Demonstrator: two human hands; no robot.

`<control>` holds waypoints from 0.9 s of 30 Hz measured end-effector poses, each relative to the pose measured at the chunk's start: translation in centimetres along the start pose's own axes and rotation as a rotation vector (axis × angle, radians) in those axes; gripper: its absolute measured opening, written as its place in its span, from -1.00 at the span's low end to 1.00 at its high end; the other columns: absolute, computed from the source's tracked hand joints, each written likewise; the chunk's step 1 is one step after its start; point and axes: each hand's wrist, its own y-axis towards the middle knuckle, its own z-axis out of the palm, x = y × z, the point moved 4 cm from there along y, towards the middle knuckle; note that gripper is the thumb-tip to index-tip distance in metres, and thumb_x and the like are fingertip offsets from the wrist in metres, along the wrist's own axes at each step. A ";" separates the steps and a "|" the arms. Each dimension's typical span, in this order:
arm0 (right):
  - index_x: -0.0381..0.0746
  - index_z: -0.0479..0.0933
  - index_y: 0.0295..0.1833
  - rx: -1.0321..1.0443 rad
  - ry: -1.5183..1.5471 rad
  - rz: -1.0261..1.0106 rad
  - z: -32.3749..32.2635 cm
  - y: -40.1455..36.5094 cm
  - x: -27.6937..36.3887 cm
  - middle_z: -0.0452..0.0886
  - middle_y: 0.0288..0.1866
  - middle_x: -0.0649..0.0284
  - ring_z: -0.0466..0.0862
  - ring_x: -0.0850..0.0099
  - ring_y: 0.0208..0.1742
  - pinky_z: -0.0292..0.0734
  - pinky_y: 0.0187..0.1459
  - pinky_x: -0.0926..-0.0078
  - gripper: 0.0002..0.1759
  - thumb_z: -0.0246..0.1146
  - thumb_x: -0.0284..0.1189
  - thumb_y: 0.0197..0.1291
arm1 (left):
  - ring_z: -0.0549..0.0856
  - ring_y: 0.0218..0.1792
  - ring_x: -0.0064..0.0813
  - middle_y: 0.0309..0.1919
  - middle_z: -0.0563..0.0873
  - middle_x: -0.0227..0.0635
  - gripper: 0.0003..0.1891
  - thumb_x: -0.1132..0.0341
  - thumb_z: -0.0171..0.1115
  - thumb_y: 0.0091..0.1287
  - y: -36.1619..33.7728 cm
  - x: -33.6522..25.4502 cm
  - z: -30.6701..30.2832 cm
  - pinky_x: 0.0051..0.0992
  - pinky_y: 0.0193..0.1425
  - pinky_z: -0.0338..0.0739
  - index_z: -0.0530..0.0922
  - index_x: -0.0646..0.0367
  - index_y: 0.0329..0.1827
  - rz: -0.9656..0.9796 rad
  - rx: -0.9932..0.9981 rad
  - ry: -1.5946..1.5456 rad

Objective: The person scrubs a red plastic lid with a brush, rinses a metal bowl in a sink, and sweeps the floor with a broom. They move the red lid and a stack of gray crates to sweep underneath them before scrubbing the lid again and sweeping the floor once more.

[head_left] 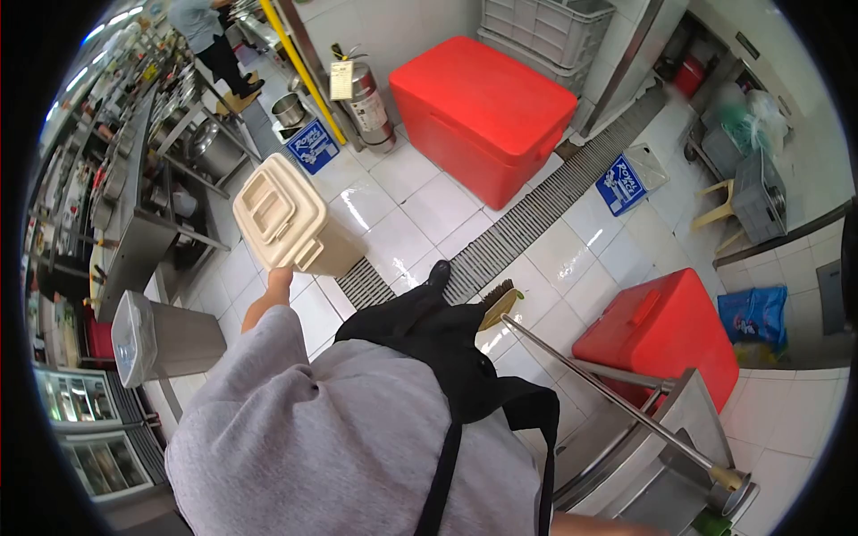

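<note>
My left hand [280, 280] reaches forward to the near edge of a beige lidded bin [335, 246]. The fingers are closed at the rim, close by a side latch, and partly hidden from this angle. The bin stands upright on the white tiles with its lid on. Of my right side only a strip of forearm [603, 525] shows at the bottom edge; that hand is out of view. I wear a grey shirt and a black apron [402, 317]. In front of me a long-handled floor brush [499, 305] leans with its pole against the steel sink.
A grey lined bin [183, 339] stands at left, beside steel counters with pots. Ahead are a red cooler box [483, 107], a fire extinguisher [369, 112] and a drain grate [545, 210]. Another red cooler [661, 330] and a steel sink [688, 438] are at right. A person [201, 36] stands far left.
</note>
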 end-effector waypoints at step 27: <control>-0.36 0.42 -0.09 0.861 0.950 0.519 44.1 -27.0 44.2 0.43 -0.06 0.06 0.42 0.25 0.00 0.33 0.01 0.40 -0.69 0.08 -0.70 -0.03 | 0.12 0.28 -0.14 0.29 0.09 -0.11 -0.16 0.03 0.27 0.02 -4.6 -84.2 29.9 0.01 0.21 0.07 0.03 0.09 0.31 0.618 0.711 -0.802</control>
